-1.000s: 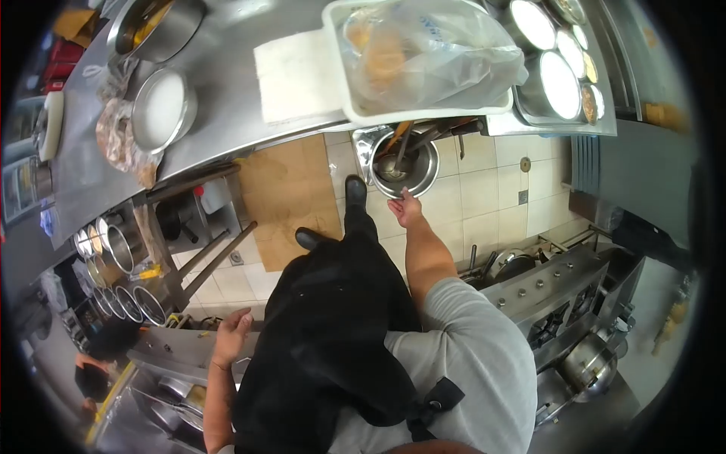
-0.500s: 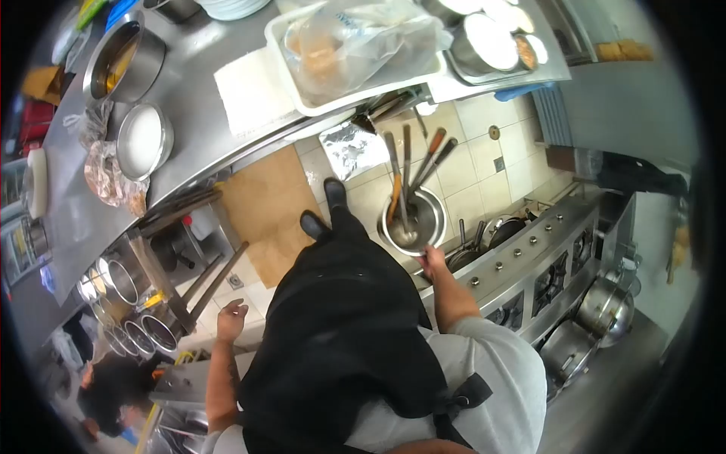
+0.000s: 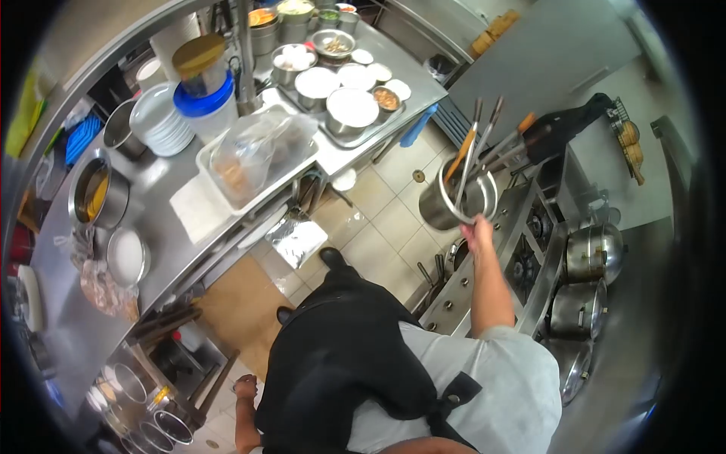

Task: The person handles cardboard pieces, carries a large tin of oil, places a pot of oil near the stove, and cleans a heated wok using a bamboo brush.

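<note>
My right hand (image 3: 478, 233) grips the near rim of a deep steel pot (image 3: 436, 206), held out to the right beside the stove. Several long-handled utensils lean in it: an orange-brown handle (image 3: 461, 155), dark handles (image 3: 494, 113) and an orange-tipped one (image 3: 526, 122). Their lower ends are partly hidden inside the pot. My left hand (image 3: 246, 386) hangs low at my left side with the fingers curled in and nothing visible in it. Nearest to it is the lower frame (image 3: 215, 382) of the counter.
On the left runs a steel counter (image 3: 162, 185) with a tray of bagged food (image 3: 204, 163), plates (image 3: 161, 121) and a bowl of white contents (image 3: 127, 256). To the right is a stove (image 3: 473, 291), with large lidded pots (image 3: 578, 310) beyond. Foil (image 3: 299, 240) and cardboard (image 3: 238, 303) lie on the floor.
My right hand has carried the pot of utensils up and to the right, towards the stove's far end. The view has shifted, showing more of the counter's far end. My left hand hangs lower.
</note>
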